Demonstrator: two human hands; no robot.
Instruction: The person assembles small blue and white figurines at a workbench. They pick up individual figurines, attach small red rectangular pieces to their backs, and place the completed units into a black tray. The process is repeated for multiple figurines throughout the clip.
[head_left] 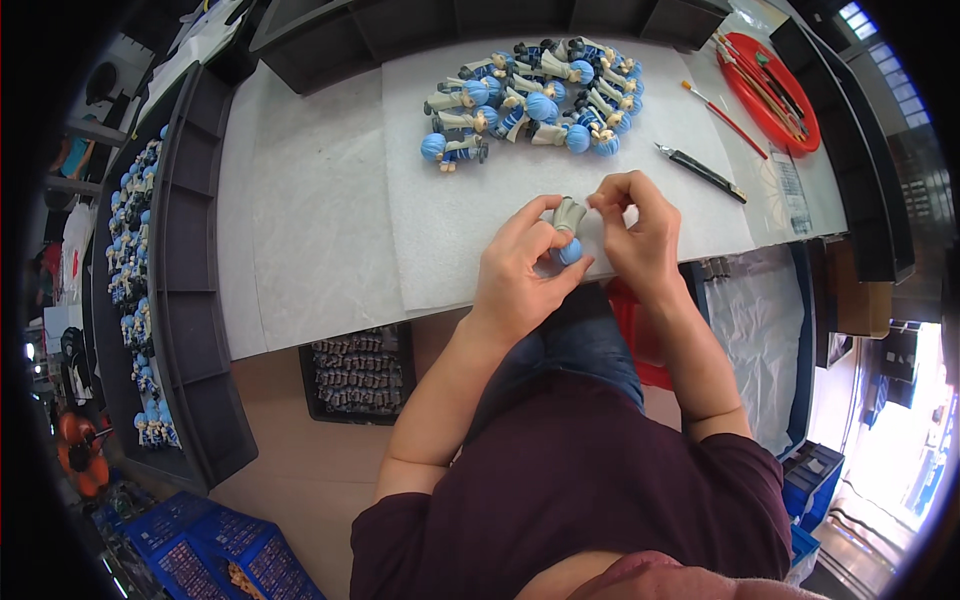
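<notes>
I have the left hand (525, 265) curled in a pinch on one figurine (568, 222), its fingers along the near side and its thumb reaching round under the head. The right hand (640, 228) sits just beside the figurine's far end, thumb and forefinger tips brought close to each other; I cannot tell whether anything small is between them. The figurine lies between the two hands, over the near part of the paper (450, 235); from my viewpoint I cannot tell whether it touches the sheet. Its blue head points toward the wearer and its pale, flared body points away, so the long axis runs roughly fore and aft, nearly straight up my view. The front edge of the desk (305, 215) passes just below the hands, with both forearms crossing it. Beyond the hands I see a band of white paper, then a cluster of figurines (540, 106) lying at mixed angles. To the left, paper and then grey desk top stretch toward a black rack (190, 235). On the right my room is bounded by a knife (705, 175) lying slantwise, with a brush (728, 121) and a red dish (800, 147) farther out. A black tray (425, 30) borders the far side.
</notes>
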